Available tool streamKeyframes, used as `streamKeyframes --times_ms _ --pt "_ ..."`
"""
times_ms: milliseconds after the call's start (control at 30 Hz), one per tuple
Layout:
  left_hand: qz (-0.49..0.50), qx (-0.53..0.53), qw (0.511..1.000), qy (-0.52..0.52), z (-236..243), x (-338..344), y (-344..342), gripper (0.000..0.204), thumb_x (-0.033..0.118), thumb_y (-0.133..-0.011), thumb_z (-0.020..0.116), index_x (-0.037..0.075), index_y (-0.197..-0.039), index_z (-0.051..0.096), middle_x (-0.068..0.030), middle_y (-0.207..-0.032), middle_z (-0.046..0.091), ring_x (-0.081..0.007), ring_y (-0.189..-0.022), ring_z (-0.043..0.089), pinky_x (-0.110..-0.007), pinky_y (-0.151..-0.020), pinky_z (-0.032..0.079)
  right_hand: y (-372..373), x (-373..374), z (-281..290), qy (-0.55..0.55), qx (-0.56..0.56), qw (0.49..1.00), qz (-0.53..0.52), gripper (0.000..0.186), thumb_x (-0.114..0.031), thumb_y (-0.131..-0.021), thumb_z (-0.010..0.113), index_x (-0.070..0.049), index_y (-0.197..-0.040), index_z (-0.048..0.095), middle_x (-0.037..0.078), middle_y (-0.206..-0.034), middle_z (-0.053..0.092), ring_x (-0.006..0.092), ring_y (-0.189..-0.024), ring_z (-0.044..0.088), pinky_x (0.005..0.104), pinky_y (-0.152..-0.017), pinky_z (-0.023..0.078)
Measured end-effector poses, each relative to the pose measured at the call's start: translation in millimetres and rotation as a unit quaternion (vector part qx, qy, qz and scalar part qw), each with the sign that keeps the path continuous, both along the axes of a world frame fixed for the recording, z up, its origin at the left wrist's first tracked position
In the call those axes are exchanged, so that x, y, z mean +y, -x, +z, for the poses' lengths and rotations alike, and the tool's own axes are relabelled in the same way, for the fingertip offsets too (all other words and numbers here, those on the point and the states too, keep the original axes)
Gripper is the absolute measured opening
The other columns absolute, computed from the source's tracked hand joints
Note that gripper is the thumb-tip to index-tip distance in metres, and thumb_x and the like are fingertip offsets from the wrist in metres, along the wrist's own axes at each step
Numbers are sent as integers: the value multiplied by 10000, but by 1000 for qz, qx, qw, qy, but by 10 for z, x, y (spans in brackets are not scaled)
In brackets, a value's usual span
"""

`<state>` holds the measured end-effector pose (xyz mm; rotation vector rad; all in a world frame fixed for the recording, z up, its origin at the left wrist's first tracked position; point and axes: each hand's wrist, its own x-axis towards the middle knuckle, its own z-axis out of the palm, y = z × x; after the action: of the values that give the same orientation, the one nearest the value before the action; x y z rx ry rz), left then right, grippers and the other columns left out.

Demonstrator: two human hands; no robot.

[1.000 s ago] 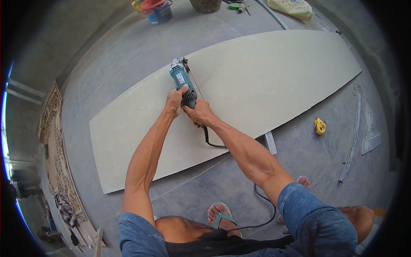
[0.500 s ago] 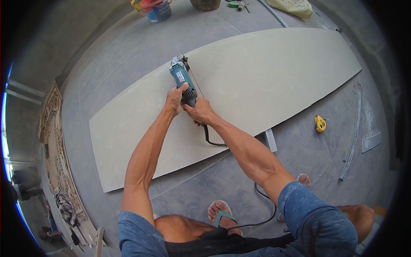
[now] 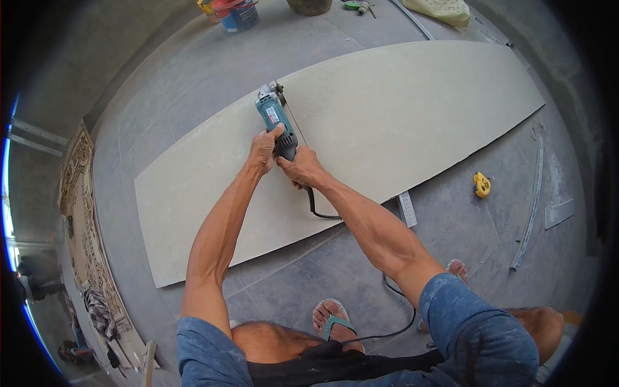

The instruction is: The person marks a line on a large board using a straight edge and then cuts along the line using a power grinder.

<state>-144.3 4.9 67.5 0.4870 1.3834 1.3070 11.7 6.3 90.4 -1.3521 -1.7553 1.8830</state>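
Observation:
A teal angle grinder (image 3: 273,117) rests over a long pale board (image 3: 412,103), its head near the board's far edge. My left hand (image 3: 263,149) is wrapped round the grinder's body from the left. Behind it, my right hand (image 3: 303,166) grips the dark rear handle. The disc (image 3: 280,95) sits at the right side of the head, where a thin dark line (image 3: 297,126) runs along the board toward my right hand. From the handle a black cord (image 3: 312,204) drops over the board's near edge and crosses the floor beside my foot.
On the tiled floor to the right lie a yellow tape measure (image 3: 481,185) and a metal strip (image 3: 530,213). A metal piece (image 3: 406,209) pokes out from under the board's near edge. Buckets (image 3: 237,14) stand at the far side; a patterned rug (image 3: 90,238) lies at left.

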Motion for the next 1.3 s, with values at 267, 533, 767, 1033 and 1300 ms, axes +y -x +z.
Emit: streamKeyframes --times_ms 267,533,767,1033,1300 --pt "-1 3 1000 -4 -20 -24 -17 418 310 -933 704 20 -1201 567 -68 -1035 640 -193 -918 630 -406 -877 519 -20 -38 25 -3 15 1000 -8 324 -235 -914 661 60 -801 586 128 -584 623 217 -436 619 345 -390 493" --pt "-7 8 1000 -8 -57 -43 -5 421 329 -939 701 35 -1211 571 -62 -1055 634 -200 -953 619 -450 -917 490 -27 -64 54 -4 2 1000 0 343 -264 -922 677 41 -801 576 119 -575 614 217 -433 615 348 -396 495" --pt "-11 -5 1000 -7 -46 -82 -14 427 327 -946 695 28 -1219 562 -74 -1067 629 -208 -964 616 -461 -926 491 -61 -98 82 -1 10 1000 1 314 -232 -905 662 60 -826 580 127 -585 617 217 -433 615 346 -385 491" --pt "-4 -9 1000 0 -19 -121 -67 410 266 -927 707 3 -1196 544 -81 -1014 642 -194 -889 651 -378 -837 555 -88 -141 21 -1 11 1000 -5 319 -239 -913 665 61 -863 568 128 -590 619 216 -434 613 345 -385 486" --pt "-14 0 1000 0 -15 -148 -149 432 328 -939 700 14 -1203 564 -91 -1088 620 -218 -970 624 -480 -923 489 -140 -158 -44 -1 -7 1000 -4 342 -294 -926 683 20 -836 580 96 -584 605 201 -432 601 342 -402 496"
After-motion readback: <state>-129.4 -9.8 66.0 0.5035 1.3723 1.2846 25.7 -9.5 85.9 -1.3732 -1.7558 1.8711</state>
